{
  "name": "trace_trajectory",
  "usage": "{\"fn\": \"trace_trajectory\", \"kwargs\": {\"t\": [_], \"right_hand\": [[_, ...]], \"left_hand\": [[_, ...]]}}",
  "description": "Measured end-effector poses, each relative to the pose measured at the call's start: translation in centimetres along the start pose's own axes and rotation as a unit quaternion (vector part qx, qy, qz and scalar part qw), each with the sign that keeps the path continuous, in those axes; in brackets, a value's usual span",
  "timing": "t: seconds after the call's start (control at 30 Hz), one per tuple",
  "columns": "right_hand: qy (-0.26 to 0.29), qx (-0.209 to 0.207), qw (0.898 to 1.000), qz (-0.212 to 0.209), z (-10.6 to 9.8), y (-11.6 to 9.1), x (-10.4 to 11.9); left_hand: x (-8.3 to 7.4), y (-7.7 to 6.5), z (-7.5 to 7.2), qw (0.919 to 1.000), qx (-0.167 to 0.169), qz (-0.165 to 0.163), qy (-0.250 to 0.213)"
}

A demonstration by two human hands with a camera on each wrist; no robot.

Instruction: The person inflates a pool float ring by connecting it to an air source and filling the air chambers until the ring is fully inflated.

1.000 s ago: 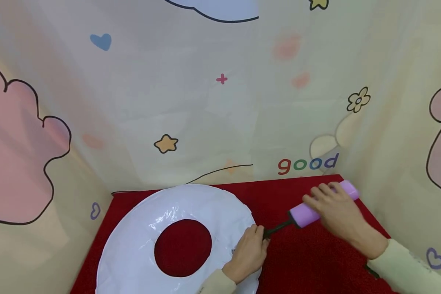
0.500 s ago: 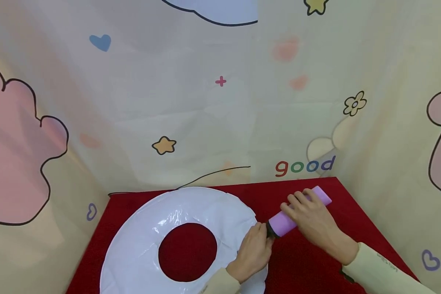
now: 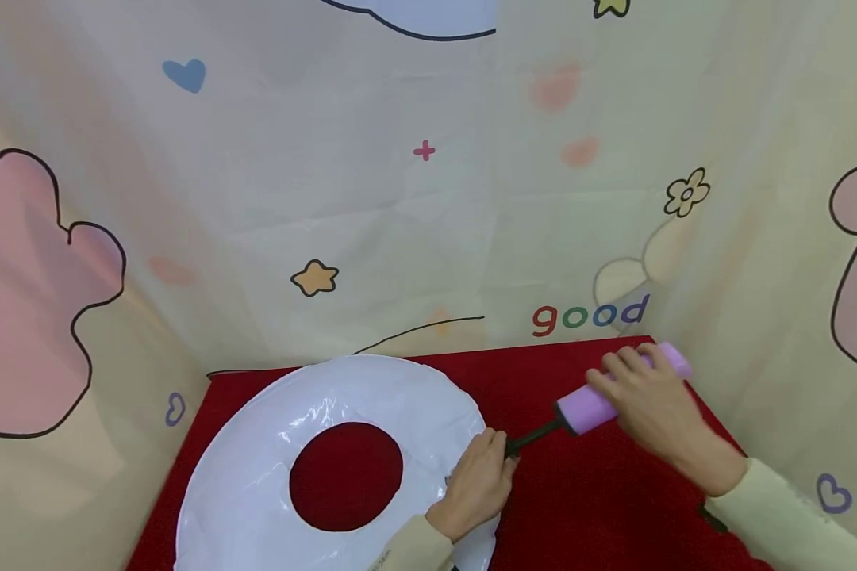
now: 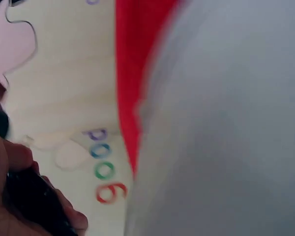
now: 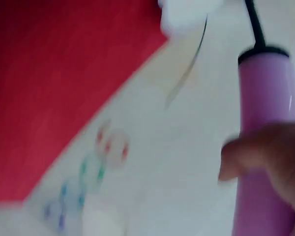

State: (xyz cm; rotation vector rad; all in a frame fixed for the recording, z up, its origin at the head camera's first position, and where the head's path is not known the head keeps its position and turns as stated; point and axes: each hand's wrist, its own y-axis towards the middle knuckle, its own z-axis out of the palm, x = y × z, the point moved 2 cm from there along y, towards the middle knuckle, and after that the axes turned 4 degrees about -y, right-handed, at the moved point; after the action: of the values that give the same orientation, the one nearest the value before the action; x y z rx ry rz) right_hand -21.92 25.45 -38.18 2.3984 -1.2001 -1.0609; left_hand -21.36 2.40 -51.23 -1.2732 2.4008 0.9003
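Observation:
A hand pump with a purple barrel (image 3: 584,409) slants over the red surface. My right hand (image 3: 650,404) grips this barrel, fingers wrapped over its top. The right wrist view shows the thumb across the purple barrel (image 5: 268,91), with a black rod (image 5: 255,24) running out of its black-rimmed end. My left hand (image 3: 474,484) grips the pump's black end, seen as a black handle (image 4: 37,201) inside the curled fingers in the left wrist view. A length of rod (image 3: 536,438) shows between the two hands. Under and beside the left hand lies a big white inflatable ring (image 3: 236,476).
The red cloth (image 3: 578,507) covers the surface, also showing through the ring's hole. A printed curtain (image 3: 371,182) with stars, hearts and the word "good" encloses the back and both sides. A small dark object (image 3: 714,519) peeks out by the right sleeve.
Half a second ago the barrel was pushed in against my left hand, the rod hidden. My right hand has since drawn it back out to the right. The left hand stays near the ring's edge.

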Motion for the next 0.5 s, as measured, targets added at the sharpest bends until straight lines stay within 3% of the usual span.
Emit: {"fn": "trace_trajectory", "kwargs": {"t": [0.13, 0.23, 0.33, 0.5], "right_hand": [[-0.024, 0.011, 0.999, -0.024, 1.0, 1.3, 4.0], [-0.023, 0.025, 0.999, -0.027, 1.5, 1.6, 4.9], [-0.008, 0.036, 0.999, -0.029, 1.2, 1.3, 3.7], [0.014, 0.02, 1.0, -0.011, -0.5, 0.4, -1.0]], "left_hand": [[-1.1, 1.1, 0.1, 0.9999, -0.007, 0.004, -0.011], [-1.4, 1.2, 0.0, 0.9997, 0.003, -0.012, -0.02], [-1.3, 1.1, -0.2, 0.9995, 0.014, -0.013, -0.024], [-0.4, 0.4, -0.2, 0.9998, 0.015, -0.003, -0.015]]}}
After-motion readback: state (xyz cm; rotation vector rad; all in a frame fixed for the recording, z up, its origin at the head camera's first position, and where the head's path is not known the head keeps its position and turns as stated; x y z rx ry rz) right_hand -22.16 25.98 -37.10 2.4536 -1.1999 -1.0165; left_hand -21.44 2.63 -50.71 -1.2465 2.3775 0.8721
